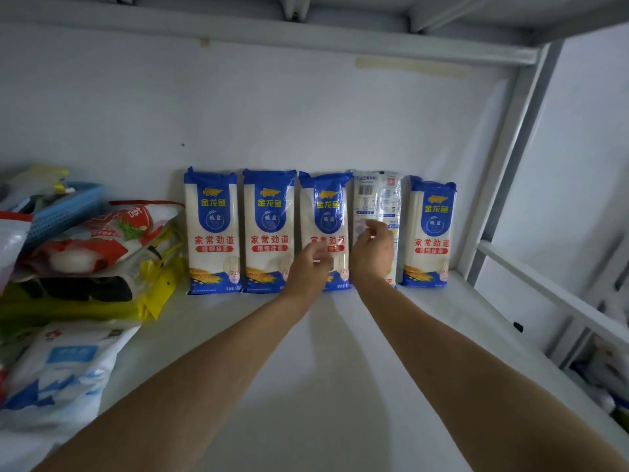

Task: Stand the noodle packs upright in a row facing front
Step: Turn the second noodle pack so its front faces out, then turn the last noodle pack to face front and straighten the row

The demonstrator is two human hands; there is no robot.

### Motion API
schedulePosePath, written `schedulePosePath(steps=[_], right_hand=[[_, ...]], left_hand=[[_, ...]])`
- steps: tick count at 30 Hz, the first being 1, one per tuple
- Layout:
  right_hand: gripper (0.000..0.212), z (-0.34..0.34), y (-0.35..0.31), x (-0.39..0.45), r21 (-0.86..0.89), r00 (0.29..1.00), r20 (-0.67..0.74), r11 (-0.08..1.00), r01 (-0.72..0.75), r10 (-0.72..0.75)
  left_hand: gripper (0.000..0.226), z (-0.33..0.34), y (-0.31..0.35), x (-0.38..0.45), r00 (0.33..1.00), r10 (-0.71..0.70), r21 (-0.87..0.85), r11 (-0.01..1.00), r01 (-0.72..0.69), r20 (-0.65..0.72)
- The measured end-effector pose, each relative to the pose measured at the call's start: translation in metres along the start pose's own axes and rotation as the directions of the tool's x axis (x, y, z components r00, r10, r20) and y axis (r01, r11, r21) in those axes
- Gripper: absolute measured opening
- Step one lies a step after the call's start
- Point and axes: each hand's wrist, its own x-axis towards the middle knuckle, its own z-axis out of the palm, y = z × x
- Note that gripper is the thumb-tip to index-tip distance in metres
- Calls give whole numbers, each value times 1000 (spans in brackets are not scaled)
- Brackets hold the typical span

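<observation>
Left hand (311,265) is held before the third noodle pack (325,229), fingers blurred, grip cannot be told; right hand (372,248) fingers curled loosely at the fourth pack (376,212), back-facing; five packs are stood upright along the far wall of the shelf (340,369).

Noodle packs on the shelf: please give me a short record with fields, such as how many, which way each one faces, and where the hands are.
packs: five, upright in a row against the back wall
facing front: first, second, third, fifth
facing back: fourth pack, barcode side showing
left hand: in front of the third pack, blurred, grip unclear
right hand: at the fourth pack, fingers on its face
shelf: white, bags piled at its left end
left to do: turn the fourth pack
</observation>
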Motion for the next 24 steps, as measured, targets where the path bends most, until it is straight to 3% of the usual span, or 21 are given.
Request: schedulePosePath(steps=[6,10,14,17,21,24], right_hand=[[36,-35,24,49,-67,966,141,975,-210,218],[34,-45,23,67,-26,905,335,963,-268,261],[41,-50,14,74,5,810,470,917,-398,350],[50,-53,15,79,1,747,522,875,-483,412],[55,-56,18,79,-54,710,576,886,-461,405],[52,-59,22,75,-10,681,593,850,-527,429]], left_hand=[[45,52,32,17,974,-130,-75,986,146,184],[50,78,37,37,973,-169,-142,971,191,158],[40,92,43,48,960,-258,-177,945,274,109],[43,94,43,55,944,-313,-147,934,326,103],[56,90,45,59,920,-362,-134,914,382,152],[60,87,45,55,905,-396,-182,889,420,156]])
